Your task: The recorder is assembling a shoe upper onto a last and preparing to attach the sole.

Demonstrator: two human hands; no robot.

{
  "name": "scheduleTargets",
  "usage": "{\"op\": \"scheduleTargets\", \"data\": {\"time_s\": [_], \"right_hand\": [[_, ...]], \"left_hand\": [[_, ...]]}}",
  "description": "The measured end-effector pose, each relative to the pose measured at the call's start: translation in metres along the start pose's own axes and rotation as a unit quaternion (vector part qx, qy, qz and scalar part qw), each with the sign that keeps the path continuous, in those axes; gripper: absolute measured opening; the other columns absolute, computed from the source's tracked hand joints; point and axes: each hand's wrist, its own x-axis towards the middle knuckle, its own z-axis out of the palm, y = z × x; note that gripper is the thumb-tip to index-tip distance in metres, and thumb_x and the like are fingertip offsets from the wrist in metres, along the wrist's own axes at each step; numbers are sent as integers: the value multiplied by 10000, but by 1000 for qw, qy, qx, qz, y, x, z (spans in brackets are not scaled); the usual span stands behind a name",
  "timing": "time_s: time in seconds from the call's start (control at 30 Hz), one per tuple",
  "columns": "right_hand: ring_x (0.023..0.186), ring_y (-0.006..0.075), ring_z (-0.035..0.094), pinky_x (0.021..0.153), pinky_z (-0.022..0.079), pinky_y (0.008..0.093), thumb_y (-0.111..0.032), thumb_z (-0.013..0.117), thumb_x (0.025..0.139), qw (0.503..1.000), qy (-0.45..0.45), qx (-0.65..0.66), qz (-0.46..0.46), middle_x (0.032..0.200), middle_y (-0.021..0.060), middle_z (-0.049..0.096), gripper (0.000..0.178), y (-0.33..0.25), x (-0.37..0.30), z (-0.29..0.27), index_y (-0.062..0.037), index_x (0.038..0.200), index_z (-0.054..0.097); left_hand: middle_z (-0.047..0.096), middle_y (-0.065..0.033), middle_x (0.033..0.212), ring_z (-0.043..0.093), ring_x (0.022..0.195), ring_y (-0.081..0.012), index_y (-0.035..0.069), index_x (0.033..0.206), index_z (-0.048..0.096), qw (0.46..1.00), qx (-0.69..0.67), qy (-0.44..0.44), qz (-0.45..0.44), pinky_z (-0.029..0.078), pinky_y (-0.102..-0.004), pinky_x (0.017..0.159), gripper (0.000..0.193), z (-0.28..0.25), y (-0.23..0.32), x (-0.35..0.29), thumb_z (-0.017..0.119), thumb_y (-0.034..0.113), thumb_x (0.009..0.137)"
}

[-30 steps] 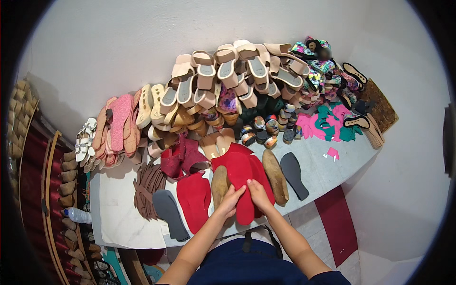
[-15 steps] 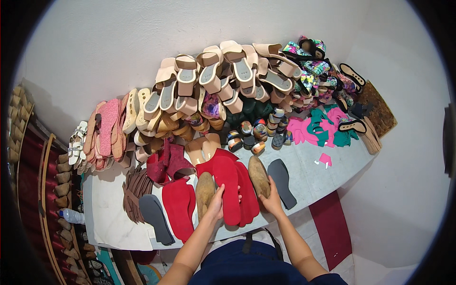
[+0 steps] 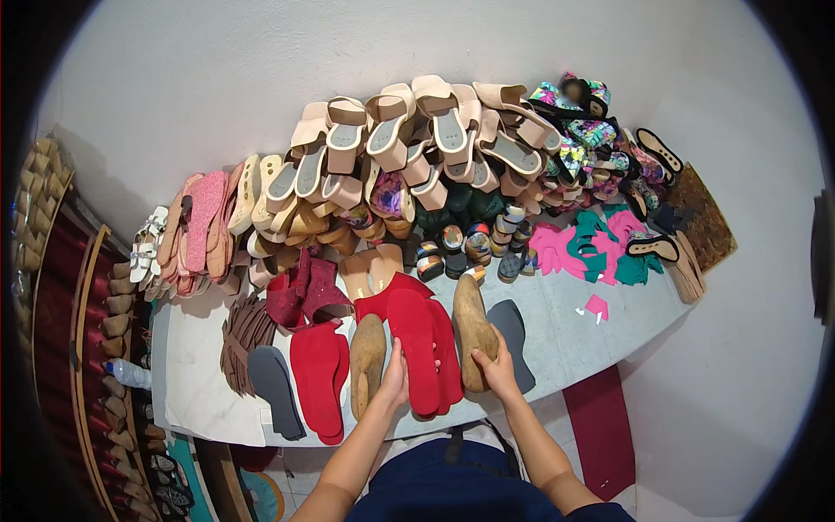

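My left hand is closed on the left edge of a red insole, its fingertips showing at the far edge. A second red insole lies just behind that one. My right hand grips a worn wooden shoe last, thumb over its near end. Left of my left hand lies another wooden shoe last, touched by neither hand's visible fingers. A dark grey insole is partly covered by my right hand. Further left are a red insole pair and grey insoles.
On the table, brown strips and dark red uppers lie left of centre. Beige heeled sandals are heaped along the wall. Pink and green cut pieces lie at right. Shelved lasts stand far left.
My right thumb has come over the top of the wooden last, and the last has turned slightly. My left hand keeps its hold on the red insole. The whole view has shifted a little.
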Motion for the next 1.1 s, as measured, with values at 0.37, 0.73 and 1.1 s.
{"op": "scheduleTargets", "data": {"time_s": [0.37, 0.73, 1.1], "right_hand": [[1151, 244, 394, 958, 307, 316, -103, 600, 764, 983, -86, -113, -117, 1233, 199, 401, 629, -32, -31, 25, -13, 1297, 278], [1178, 302, 365, 977, 281, 343, -125, 596, 758, 975, -88, -160, -126, 1254, 222, 369, 636, -27, -32, 35, -10, 1295, 275], [1209, 334, 300, 1002, 239, 361, -114, 581, 762, 968, -115, -181, -132, 1282, 233, 302, 640, -33, -41, 36, -9, 1301, 253]], "left_hand": [[327, -90, 1322, 346, 1197, -202, 67, 1331, 191, 996, -8, -15, 93, 293, -332, 991, 661, 21, -12, 18, 202, 546, 875], [339, -122, 1309, 338, 1198, -207, 33, 1312, 233, 997, 2, 23, 69, 257, -315, 998, 683, 46, -15, 11, 199, 555, 873], [383, -122, 1271, 381, 1164, -222, 57, 1301, 263, 998, 1, 67, 10, 310, -335, 973, 684, 52, -16, 7, 168, 574, 864]]}}
